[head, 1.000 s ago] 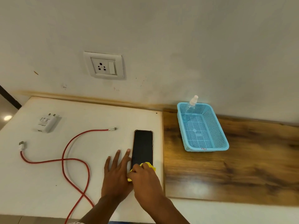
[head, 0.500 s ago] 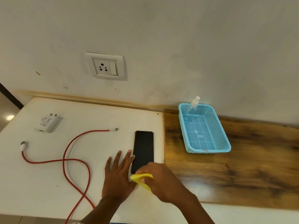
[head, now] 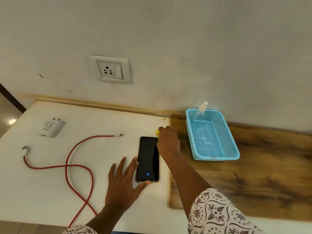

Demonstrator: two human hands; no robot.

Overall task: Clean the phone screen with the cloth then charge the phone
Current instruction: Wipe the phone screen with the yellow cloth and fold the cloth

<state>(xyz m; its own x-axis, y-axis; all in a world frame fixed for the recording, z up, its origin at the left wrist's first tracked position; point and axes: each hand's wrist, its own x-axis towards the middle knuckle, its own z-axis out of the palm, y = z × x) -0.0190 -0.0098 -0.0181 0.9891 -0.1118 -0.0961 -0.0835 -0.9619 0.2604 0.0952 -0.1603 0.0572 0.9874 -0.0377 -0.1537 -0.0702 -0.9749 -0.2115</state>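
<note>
**Cloth held at the far corner of the phone**

The fingers (head: 163, 129) of the right hand (head: 168, 141) are curled downward, and the yellow cloth (head: 157, 132) is gripped beneath them. Only a small yellow edge is seen past the knuckles. The hand is placed at the far right corner of the phone (head: 147, 156), and that corner is covered by it.

On the other side, the left hand (head: 122, 186) is laid flat on the white worktop (head: 50, 191), its fingers straight and spread. The phone's left edge is touched by the forefinger tip, and its near edge is met by the thumb. The phone is lying face up on the worktop, close to the right edge of the white surface. Its screen is dark but for a small blue fingerprint mark near the bottom.

Further left, a red cable (head: 70, 159) is looped across the worktop, with both ends free. The small connector (head: 119, 135) is pointed toward the phone but is well apart from it. The white USB plug (head: 25, 149) is lying near the worktop's left side. A white charger adapter (head: 50, 128) is lying beyond the cable, pins toward the wall, and a wall socket (head: 110, 70) is mounted above.

To the right, a wooden board (head: 253, 183) is set against the white surface. On it a blue basket (head: 217, 157) is placed, with a clear spray bottle (head: 200, 110) leaning in its far corner.
</note>
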